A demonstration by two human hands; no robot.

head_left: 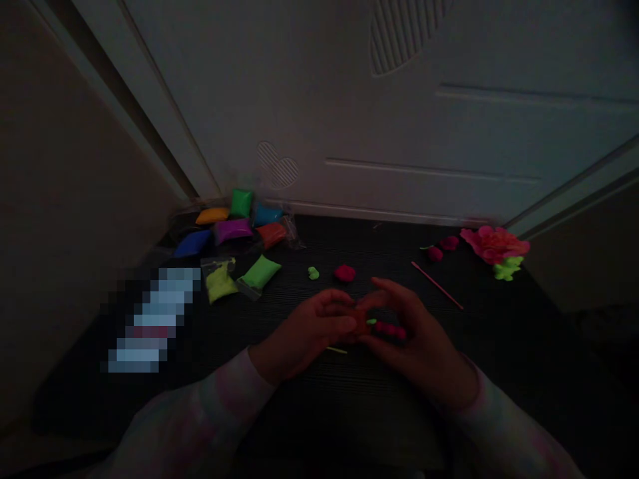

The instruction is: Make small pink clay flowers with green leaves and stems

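Observation:
In the middle of the dark table my left hand point(314, 329) is closed, its thumb and fingers pinching a small orange-brown piece of clay point(359, 322). Curved round the right side of that piece is my right hand point(422, 336), its thumb and fingertips gripping the edges. A light green bit point(372, 322) shows between them, and a row of dark pink clay balls point(391, 330) shows beside the right palm. Beneath the hands lies a thin yellow stick point(337, 350). Just beyond them are a lump of pink-red clay point(345, 273) and a small light green lump point(313, 273).
Several bagged clay packs, including a purple one point(233, 229) and a light green one point(260, 273), lie at the back left. A pixelated bright object point(154, 319) is nearer left. To the right are a pink stick point(437, 285), small red pieces point(435, 254) and a pink flower point(494, 244).

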